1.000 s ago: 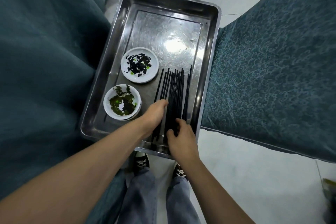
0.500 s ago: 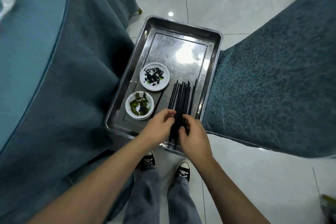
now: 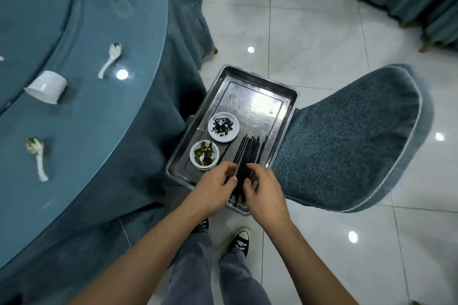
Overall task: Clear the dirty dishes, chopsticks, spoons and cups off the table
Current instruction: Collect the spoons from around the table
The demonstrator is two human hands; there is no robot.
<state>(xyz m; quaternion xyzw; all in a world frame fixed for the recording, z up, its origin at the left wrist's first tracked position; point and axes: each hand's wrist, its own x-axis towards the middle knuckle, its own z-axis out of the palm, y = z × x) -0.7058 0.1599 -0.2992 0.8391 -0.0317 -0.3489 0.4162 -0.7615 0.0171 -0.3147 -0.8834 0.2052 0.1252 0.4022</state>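
Since a second ago, both hands are drawn closer together at the near end of the steel tray. The chopsticks are laid in a bundle along its right side, their near ends gripped between the curled fingers of the left hand and the right hand. A far dish and a near dish are set just left of them. A spoon and a cup are seen on the table.

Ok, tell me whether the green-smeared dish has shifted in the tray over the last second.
No. The green-smeared dish sits by the left wall of the tray, just nearer than the dark-flecked dish, as before; only the camera pulled back.
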